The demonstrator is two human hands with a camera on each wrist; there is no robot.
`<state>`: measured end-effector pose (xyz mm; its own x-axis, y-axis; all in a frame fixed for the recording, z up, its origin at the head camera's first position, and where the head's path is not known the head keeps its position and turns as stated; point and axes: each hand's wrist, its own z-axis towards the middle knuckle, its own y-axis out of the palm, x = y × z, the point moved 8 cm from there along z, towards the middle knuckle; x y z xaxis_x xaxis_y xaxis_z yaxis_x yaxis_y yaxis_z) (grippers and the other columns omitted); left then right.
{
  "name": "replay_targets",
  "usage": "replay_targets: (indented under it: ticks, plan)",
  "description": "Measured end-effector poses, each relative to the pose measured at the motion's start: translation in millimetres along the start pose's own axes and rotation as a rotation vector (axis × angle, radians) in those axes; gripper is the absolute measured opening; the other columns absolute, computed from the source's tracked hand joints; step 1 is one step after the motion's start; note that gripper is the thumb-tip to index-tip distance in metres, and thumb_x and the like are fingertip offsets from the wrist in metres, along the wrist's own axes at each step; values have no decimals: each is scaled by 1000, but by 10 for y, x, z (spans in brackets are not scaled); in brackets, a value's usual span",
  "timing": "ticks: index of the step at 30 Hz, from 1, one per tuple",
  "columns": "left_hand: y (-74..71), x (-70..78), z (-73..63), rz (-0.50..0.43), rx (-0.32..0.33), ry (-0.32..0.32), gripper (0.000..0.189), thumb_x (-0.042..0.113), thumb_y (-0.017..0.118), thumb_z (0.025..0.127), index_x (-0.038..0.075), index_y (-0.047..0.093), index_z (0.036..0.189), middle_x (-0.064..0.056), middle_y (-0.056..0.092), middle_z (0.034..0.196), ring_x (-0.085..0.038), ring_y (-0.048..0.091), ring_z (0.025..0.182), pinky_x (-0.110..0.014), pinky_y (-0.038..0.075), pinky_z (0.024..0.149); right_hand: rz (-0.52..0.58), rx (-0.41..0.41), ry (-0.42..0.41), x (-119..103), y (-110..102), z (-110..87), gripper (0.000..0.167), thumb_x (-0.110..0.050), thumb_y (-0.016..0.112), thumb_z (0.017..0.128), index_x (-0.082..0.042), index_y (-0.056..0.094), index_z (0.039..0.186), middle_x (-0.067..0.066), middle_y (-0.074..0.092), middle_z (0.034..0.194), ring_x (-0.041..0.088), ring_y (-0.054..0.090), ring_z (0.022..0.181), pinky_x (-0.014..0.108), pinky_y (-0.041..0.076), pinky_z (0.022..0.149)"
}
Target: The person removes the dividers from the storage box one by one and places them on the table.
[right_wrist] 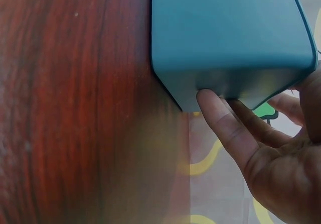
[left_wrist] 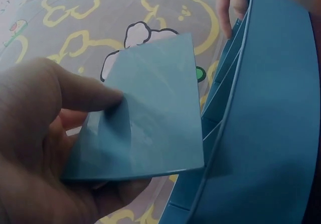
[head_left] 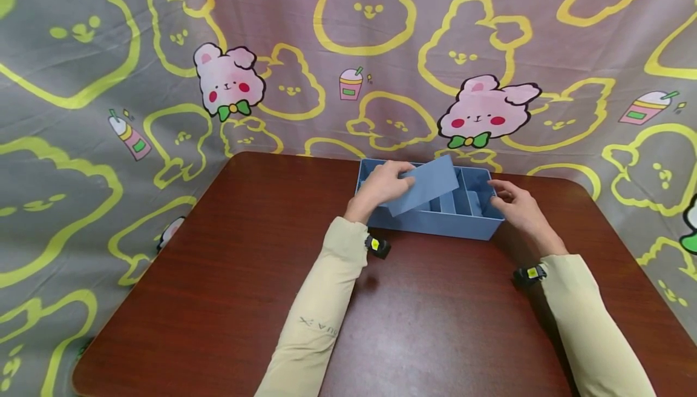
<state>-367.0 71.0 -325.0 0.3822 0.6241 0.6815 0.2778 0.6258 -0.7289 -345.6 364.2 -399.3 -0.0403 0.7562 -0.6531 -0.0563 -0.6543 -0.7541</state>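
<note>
My left hand (head_left: pixel 383 184) grips a flat blue panel (head_left: pixel 434 184), thumb on its upper face and fingers underneath. It holds the panel tilted over a long blue divided box (head_left: pixel 435 226), hiding part of the inside. Seen from the left wrist, the panel (left_wrist: pixel 158 103) is thin and smooth, with straight edges. At the box's right end, my right hand (head_left: pixel 520 208) has fingertips over the rim. In the right wrist view, other fingers of the right hand (right_wrist: pixel 281 158) touch the outside of the box's end wall (right_wrist: pixel 230 28).
The box stands near the back edge of a dark red-brown wooden table (head_left: pixel 229 276). Upright dividers (head_left: pixel 461 194) split its inside into compartments. Directly behind the table hangs a grey curtain (head_left: pixel 294 16) printed with cartoon animals. Each wrist wears a small dark camera.
</note>
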Motion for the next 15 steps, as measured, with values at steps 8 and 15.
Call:
replay_targets:
  ticks: [8, 15]
  plan:
    - [168, 76, -16, 19, -67, 78, 40, 27, 52, 100, 21, 56, 140, 0, 59, 139, -15, 62, 106, -33, 49, 90, -4, 9, -5, -4, -1, 7, 49, -24, 48, 101, -10, 41, 148, 32, 46, 139, 47, 46, 121, 59, 47, 91]
    - [372, 88, -52, 28, -149, 124, 42, 29, 54, 101, 22, 53, 142, 1, 58, 141, -10, 60, 105, -30, 47, 91, -8, 11, -4, -4, -7, 3, 50, -24, 48, 101, -9, 41, 148, 32, 46, 138, 48, 46, 121, 60, 47, 91]
